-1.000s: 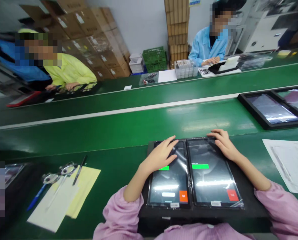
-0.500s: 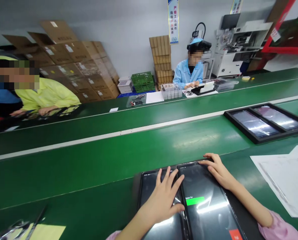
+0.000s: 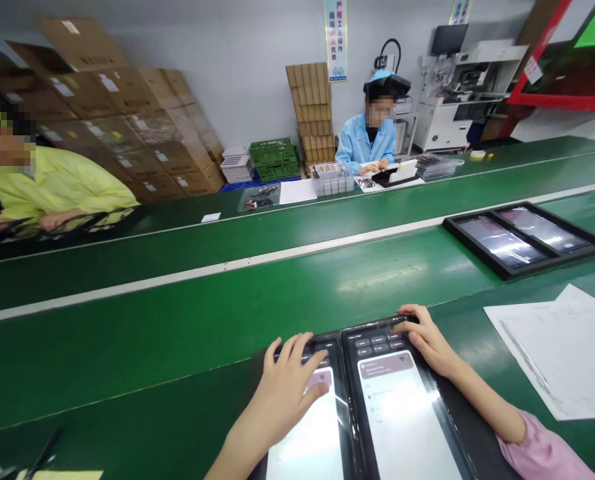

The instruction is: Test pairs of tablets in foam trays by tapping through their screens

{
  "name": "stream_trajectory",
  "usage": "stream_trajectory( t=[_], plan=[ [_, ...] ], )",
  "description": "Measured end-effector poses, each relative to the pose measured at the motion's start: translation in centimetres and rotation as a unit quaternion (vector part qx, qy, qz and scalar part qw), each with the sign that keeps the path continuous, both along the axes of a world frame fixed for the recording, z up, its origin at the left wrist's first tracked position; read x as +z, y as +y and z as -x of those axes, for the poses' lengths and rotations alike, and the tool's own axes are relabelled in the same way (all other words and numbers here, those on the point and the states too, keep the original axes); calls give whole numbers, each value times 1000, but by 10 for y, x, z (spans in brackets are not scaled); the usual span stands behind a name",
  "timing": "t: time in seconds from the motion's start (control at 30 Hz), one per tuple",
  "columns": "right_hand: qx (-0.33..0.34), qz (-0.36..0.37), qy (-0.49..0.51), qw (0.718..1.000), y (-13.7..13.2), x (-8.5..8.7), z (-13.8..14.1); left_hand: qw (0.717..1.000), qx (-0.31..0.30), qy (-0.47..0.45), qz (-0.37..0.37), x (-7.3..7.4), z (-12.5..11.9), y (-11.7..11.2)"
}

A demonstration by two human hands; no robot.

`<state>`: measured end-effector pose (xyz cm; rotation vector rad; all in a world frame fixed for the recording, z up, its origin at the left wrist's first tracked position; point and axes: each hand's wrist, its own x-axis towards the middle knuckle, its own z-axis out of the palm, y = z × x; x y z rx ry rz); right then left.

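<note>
Two tablets lie side by side in a black tray [image 3: 472, 427] in front of me, both screens lit with mostly white pages and dark buttons along the top. My left hand [image 3: 290, 387] rests over the upper part of the left tablet [image 3: 310, 447], fingers spread, hiding much of its screen. At the top right corner of the right tablet [image 3: 402, 420], my right hand [image 3: 430, 340] has its fingers apart and bent. One fingertip is at the top buttons, and another lies over the far edge. Neither hand grips anything.
Another black tray [image 3: 504, 272] with two tablets sits on the green belt [image 3: 297, 293] at right. Papers [image 3: 567, 353] lie beside my right arm. A dark pen-like tool [image 3: 44, 453] and yellow paper [image 3: 67, 475] are at lower left. Two people work across the belt.
The screens have gone from dark, with a green bar on the right one, to bright pages with menus at the top. My left hand has shifted left across its tablet.
</note>
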<state>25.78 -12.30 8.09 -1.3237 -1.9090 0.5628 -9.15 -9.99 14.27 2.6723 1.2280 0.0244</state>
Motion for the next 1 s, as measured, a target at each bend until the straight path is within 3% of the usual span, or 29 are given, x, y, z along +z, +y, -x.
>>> stream_trajectory(
  t=[0.1,0.17,0.27,0.47,0.67,0.87,1.0],
  plan=[
    [-15,-24,5,1000,4,2,1,999,0,-40,10,2,1,16],
    [-39,-37,28,998,10,3,2,996,7,-65,56,6,-5,30],
    [-86,-5,46,995,18,8,2,993,-12,-50,111,10,-18,44],
    [-63,102,-92,989,21,28,7,997,-2,15,71,11,-30,32],
    [-37,180,-164,969,34,44,12,996,-40,56,53,19,-32,28],
    [1,204,-182,962,44,41,15,984,62,0,169,26,-26,44],
    [-11,244,-166,955,43,46,18,976,33,-24,215,29,-14,52]
  ],
)
